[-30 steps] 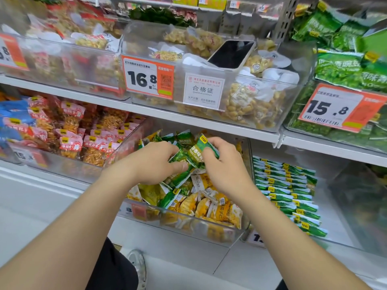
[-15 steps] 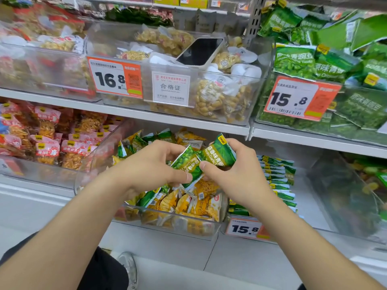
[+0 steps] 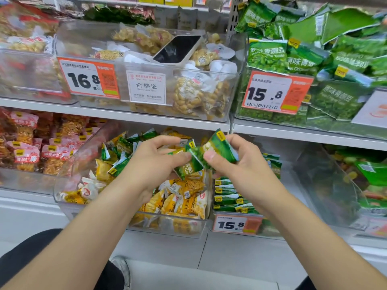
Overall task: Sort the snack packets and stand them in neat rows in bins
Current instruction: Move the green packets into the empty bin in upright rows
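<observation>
Two small green foil snack packets, perhaps three given the blur, are pinched by the left hand and right hand above the clear plastic bin of mixed packets; light, crinkly, probably slippery, they are best gripped at their sealed edges.

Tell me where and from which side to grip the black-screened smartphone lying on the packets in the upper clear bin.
Pinch the smartphone across its long edges near its lower end, from the front and above. It lies screen-up, tilted on nut packets, so those edges stand free. Free a hand first: the left hand and right hand hold small green packets.
</observation>
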### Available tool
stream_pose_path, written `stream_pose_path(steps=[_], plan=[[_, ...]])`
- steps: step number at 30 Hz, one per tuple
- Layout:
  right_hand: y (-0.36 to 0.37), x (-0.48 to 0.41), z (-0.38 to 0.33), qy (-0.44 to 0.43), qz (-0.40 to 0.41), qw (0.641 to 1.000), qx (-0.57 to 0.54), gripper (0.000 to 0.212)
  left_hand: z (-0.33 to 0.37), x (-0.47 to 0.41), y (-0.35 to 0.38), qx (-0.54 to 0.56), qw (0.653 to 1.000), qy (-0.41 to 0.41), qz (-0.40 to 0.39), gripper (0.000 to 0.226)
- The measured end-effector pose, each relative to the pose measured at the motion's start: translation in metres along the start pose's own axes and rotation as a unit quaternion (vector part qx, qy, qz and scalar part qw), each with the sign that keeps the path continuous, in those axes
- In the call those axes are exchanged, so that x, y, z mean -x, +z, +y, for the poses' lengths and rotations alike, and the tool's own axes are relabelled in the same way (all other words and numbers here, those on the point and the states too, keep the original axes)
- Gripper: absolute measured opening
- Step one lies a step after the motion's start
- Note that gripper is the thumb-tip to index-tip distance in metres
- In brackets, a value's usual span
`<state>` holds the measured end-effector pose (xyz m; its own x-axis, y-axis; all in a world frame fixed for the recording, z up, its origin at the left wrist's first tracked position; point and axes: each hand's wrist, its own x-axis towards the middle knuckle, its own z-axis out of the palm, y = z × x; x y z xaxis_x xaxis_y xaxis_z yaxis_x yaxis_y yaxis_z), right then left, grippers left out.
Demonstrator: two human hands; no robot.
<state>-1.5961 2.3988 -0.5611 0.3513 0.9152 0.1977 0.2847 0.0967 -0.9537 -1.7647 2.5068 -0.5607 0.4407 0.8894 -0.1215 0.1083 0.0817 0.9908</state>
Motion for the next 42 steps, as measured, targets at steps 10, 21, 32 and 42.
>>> stream_pose_path(steps=[10, 21, 32, 42], plan=[[-0.013, 0.005, -0.001, 0.053, -0.001, 0.998, -0.025, 0.024, 0.005, 0.011, 0.017, 0.054, 0.991, -0.005, -0.124, 0.026], [-0.032, 0.008, 0.007, 0.057, 0.037, 0.991, 0.112, 0.051, -0.004, 0.017, 0.029, -0.047, 0.973, 0.096, -0.205, 0.062], [-0.086, 0.025, 0.009, 0.153, -0.067, 0.978, -0.122, 0.037, -0.006, 0.010, 0.059, -0.053, 0.966, 0.149, -0.203, 0.052], [-0.167, 0.024, 0.068, 0.135, 0.192, 0.922, 0.307, 0.039, -0.037, 0.004, 0.126, -0.375, 0.855, 0.336, -0.127, 0.032]])
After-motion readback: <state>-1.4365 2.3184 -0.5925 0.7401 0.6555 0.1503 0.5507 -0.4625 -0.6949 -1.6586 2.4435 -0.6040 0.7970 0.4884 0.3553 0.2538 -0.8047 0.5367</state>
